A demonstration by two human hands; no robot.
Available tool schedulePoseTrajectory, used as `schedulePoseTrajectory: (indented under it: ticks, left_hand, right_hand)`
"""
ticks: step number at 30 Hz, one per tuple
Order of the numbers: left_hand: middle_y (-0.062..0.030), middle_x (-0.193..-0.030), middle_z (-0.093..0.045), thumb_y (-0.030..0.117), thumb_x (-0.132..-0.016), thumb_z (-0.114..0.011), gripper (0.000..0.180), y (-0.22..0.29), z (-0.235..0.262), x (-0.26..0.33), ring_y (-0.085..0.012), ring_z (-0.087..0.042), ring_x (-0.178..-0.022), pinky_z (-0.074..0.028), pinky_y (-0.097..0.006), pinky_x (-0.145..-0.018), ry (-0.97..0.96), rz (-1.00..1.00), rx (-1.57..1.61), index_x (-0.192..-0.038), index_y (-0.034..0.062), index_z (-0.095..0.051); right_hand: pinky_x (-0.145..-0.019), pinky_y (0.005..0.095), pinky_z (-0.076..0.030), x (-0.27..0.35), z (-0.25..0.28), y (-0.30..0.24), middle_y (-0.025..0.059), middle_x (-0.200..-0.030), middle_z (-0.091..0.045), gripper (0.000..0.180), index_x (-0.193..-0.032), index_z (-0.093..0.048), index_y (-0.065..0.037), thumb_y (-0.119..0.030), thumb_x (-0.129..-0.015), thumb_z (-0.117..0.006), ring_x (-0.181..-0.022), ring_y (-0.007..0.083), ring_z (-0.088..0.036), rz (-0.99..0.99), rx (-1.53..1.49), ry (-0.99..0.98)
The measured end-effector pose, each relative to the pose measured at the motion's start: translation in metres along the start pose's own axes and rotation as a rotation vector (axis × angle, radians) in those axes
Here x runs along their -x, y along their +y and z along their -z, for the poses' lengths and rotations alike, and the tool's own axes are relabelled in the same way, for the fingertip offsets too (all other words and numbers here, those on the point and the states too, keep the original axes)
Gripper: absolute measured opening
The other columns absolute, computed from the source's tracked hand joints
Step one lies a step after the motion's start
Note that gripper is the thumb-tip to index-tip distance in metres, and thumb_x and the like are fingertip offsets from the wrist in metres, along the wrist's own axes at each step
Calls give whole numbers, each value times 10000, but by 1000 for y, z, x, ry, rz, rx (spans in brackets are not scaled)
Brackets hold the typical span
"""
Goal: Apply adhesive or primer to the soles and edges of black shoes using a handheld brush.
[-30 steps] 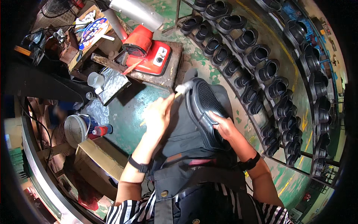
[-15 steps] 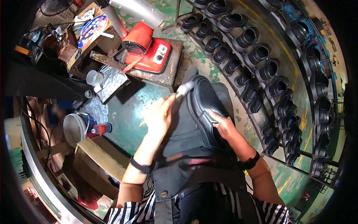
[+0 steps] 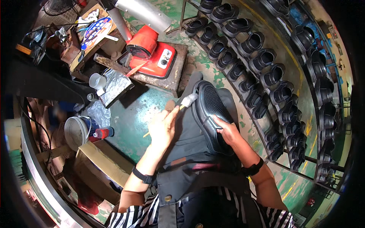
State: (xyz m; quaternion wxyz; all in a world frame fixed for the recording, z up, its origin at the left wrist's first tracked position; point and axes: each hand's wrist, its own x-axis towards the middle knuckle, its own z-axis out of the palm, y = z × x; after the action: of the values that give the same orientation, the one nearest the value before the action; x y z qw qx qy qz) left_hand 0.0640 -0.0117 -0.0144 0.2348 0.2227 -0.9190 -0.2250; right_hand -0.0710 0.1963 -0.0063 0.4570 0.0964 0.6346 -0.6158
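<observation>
A black leather shoe (image 3: 213, 102) with rows of small perforations on its upper lies across my lap, its toe pointing away from me. My right hand (image 3: 229, 132) grips it at the right side, the thumb on top of the upper. In my left hand (image 3: 163, 126) is a thin wooden-handled brush (image 3: 189, 100) with a fluffy whitish head. That head rests against the left edge of the shoe, near the toe, where the sole meets the upper. The handle's far end sticks out to the left of my left hand.
A red blower machine (image 3: 154, 57) stands on a low wooden stand ahead. Left of it are a clear plastic cup (image 3: 97, 81), a white bucket (image 3: 75, 131), a red-capped bottle (image 3: 103, 132) and a cardboard box (image 3: 100, 163). Racks of black shoes (image 3: 263, 59) line the right.
The brush head has moved from beside the toe tip a little nearer to me along the shoe's left edge. My right hand keeps its grip, and the shoe has barely shifted.
</observation>
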Motion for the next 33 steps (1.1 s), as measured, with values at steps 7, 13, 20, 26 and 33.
schedulePoseTrajectory:
  ticks: [7, 13, 20, 26, 33]
  left_hand:
    - [-36, -735, -511, 65, -798, -671, 353, 3, 0, -1, -211, -566, -674, -469, -345, -621, 28, 8, 22, -1133, 171, -696]
    - [-42, -727, -500, 69, -806, -664, 314, 2, -1, -7, -209, -546, -665, -454, -341, -596, 82, -32, 48, -1101, 164, -715]
    - [-53, -691, -519, 68, -795, -692, 274, -10, -3, -5, -217, -566, -633, -469, -335, -599, 146, -49, 158, -1057, 142, -725]
    - [-94, -772, -650, 39, -874, -668, 217, -32, -1, 23, -190, -641, -717, -504, -298, -681, 191, 356, 434, -1085, 64, -711]
    - [-88, -920, -664, 22, -911, -617, 300, -30, 1, 14, -136, -616, -823, -485, -261, -764, 138, 442, 610, -1207, 50, -656]
  right_hand:
    - [-745, 316, -510, 0, 1, 0, 30, -1055, -704, 377, -1121, -687, -60, -298, -841, -772, -889, 128, -660, 13, 19, 26]
    - [-727, 297, -513, 0, -4, -2, 32, -1049, -700, 361, -1130, -673, -47, -268, -857, -756, -877, 131, -662, 2, 8, 22]
    - [-692, 266, -529, -10, -27, -43, 48, -976, -705, 271, -1086, -669, -28, -239, -917, -681, -822, 127, -671, 49, -63, 7]
    - [-589, 249, -438, -48, -45, -86, 38, -878, -705, 293, -1000, -682, -29, -306, -972, -590, -667, 113, -615, 56, -49, -109]
    - [-855, 315, -531, -83, -57, -98, 112, -1039, -706, 303, -1132, -628, 25, -233, -981, -578, -906, 200, -688, 63, -221, -199]
